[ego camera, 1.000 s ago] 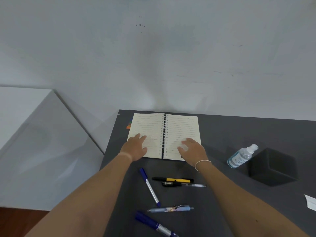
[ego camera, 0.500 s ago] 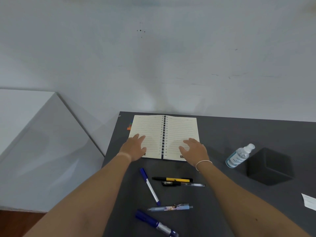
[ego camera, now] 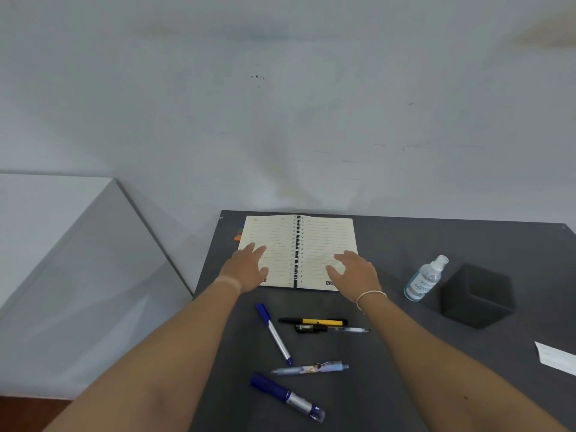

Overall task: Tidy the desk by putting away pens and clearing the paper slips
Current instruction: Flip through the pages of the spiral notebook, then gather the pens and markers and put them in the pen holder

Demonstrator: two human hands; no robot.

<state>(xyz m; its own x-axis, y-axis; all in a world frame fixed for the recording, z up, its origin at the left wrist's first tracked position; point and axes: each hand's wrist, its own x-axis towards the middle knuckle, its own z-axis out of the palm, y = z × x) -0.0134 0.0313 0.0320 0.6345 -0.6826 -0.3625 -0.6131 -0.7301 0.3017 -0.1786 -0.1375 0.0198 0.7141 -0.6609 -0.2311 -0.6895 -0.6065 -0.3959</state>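
Observation:
Several pens lie on the dark desk in front of me: a blue-capped white pen, a yellow and black pen, a clear black pen, a light blue patterned pen and a thick blue marker. A white paper slip lies at the right edge. My left hand rests flat on the left page of an open spiral notebook. Fingers spread, my right hand lies on the right page. Neither hand holds anything.
A black cube-shaped holder stands at the right, with a small clear spray bottle beside it. Coloured tabs stick out left of the notebook. A white surface adjoins the desk on the left; a wall is behind.
Both hands have stayed on the notebook pages, the right hand shifting slightly toward the page's right edge. The view has tilted a little.

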